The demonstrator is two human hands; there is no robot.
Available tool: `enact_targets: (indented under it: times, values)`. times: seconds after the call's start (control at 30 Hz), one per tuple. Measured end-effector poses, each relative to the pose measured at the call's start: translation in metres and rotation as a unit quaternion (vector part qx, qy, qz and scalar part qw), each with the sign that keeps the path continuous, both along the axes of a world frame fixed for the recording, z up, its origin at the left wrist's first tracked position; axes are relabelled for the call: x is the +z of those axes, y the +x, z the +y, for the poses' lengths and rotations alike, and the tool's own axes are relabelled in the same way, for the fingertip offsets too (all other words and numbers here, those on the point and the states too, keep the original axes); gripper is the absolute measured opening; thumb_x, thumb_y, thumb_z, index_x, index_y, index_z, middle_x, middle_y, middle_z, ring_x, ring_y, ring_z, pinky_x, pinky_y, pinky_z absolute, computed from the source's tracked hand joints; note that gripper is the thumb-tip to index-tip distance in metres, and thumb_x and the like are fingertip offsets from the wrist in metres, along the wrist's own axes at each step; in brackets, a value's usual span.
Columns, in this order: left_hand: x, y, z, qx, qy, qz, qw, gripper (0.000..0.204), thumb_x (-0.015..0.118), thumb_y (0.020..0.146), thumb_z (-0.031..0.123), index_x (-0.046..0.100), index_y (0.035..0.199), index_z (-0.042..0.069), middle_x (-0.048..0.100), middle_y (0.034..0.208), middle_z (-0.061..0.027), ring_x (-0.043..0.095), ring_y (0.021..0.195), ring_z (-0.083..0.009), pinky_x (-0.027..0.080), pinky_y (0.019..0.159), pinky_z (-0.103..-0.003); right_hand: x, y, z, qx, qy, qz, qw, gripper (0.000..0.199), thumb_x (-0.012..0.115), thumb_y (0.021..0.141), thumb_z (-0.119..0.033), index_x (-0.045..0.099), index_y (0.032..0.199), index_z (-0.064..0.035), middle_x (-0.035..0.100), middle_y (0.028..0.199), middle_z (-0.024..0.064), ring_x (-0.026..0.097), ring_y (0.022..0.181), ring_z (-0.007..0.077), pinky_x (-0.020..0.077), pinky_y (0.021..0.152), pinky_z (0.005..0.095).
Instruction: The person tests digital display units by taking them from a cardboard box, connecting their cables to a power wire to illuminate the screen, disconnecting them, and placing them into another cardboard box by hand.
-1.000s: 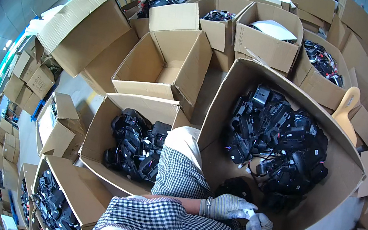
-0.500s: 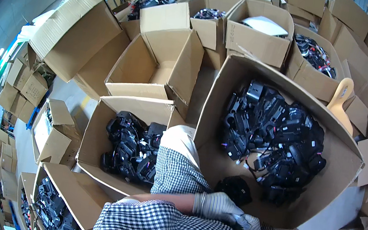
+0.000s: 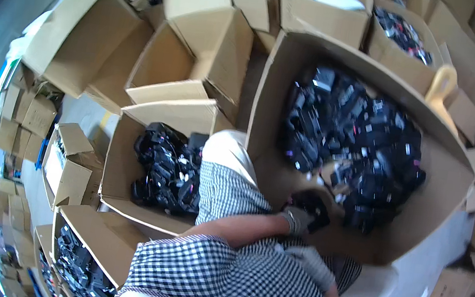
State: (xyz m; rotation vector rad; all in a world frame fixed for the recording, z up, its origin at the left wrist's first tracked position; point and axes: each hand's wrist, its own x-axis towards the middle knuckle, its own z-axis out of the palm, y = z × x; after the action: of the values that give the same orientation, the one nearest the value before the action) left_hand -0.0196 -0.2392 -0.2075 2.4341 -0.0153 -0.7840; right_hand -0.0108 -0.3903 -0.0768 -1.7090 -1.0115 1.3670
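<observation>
My left hand (image 3: 298, 220), in a striped light glove, reaches into the large cardboard box (image 3: 280, 190) on the right. It appears closed on the near edge of a black plastic part (image 3: 315, 206) lying apart from the pile; the fingertips are hidden. My right hand (image 3: 315, 266), gloved too, is close to my checked apron at the box's near side. Motion smears its fingers. Beyond the loose part, a heap of black plastic parts (image 3: 366, 142) with thin wires fills much of the box.
Left of my knee, a smaller box (image 3: 118, 156) holds more black parts. At the lower left is another filled box (image 3: 110, 234). An open carton (image 3: 169, 72) stands ahead. A tan paddle-shaped piece (image 3: 441, 92) rises behind the large box's right wall. Stacked cartons (image 3: 467, 114) line the right.
My hands were together in front of the apron and have separated. The left has reached forward to the loose black part. The view has tilted, so the boxes appear higher.
</observation>
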Motion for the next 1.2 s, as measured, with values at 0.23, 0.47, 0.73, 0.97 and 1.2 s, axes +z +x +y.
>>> enact_targets:
  times: [0.23, 0.47, 0.73, 0.97, 1.2]
  values:
    - [-0.012, -0.001, 0.03, -0.001, 0.044, -0.031, 0.999, 0.038, 0.054, 0.088, 0.04, 0.066, 0.105, 0.008, 0.066, 0.103, -0.0192, 0.065, 0.094, -0.0369, 0.049, 0.085, -0.046, 0.019, 0.013, 0.021, -0.008, 0.051, -0.008, 0.999, 0.036, 0.05, 0.093, -0.038, 0.069, 0.101, -0.0073, 0.067, 0.095, 0.017, 0.063, 0.089, 0.0333, 0.0478, 0.083, 0.0413]
    - [0.031, -0.015, 0.082, 0.375, -0.378, -0.209, 0.82, 0.017, 0.063, 0.089, 0.014, 0.062, 0.104, 0.005, 0.066, 0.095, -0.0068, 0.062, 0.085, -0.0155, 0.05, 0.08, -0.027, 0.003, 0.001, 0.024, -0.039, 0.108, -0.04, 0.993, 0.041, 0.051, 0.091, -0.045, 0.068, 0.084, -0.0085, 0.066, 0.073, 0.0131, 0.064, 0.068, 0.0289, 0.0488, 0.069, 0.0397]
    - [0.089, -0.067, 0.133, 0.556, -0.716, -0.164, 0.389, 0.038, 0.062, 0.091, 0.026, 0.054, 0.12, 0.002, 0.061, 0.109, -0.0096, 0.06, 0.098, -0.0222, 0.052, 0.084, -0.037, 0.02, 0.004, 0.068, 0.121, 0.117, 0.012, 0.986, 0.033, 0.054, 0.091, -0.036, 0.065, 0.082, -0.0066, 0.062, 0.073, 0.0158, 0.062, 0.066, 0.0316, 0.0465, 0.061, 0.0396]
    - [0.141, -0.116, 0.171, 0.545, -0.654, -0.373, 0.369, 0.037, 0.06, 0.092, 0.03, 0.056, 0.119, 0.004, 0.063, 0.111, -0.0071, 0.061, 0.099, -0.0169, 0.051, 0.088, -0.03, 0.051, -0.006, 0.11, 0.104, 0.11, -0.035, 0.988, 0.023, 0.063, 0.087, -0.029, 0.068, 0.089, -0.0063, 0.065, 0.074, 0.0114, 0.064, 0.064, 0.0274, 0.0491, 0.06, 0.0346]
    - [0.162, -0.185, 0.206, 0.63, -0.586, -0.44, 0.258, 0.038, 0.056, 0.094, 0.034, 0.056, 0.12, 0.006, 0.062, 0.113, -0.0088, 0.061, 0.099, -0.0212, 0.052, 0.087, -0.037, 0.063, -0.027, 0.173, 0.116, 0.14, -0.068, 0.981, 0.016, 0.065, 0.087, -0.021, 0.068, 0.088, -0.005, 0.065, 0.069, 0.0126, 0.064, 0.057, 0.0263, 0.0497, 0.053, 0.0344]
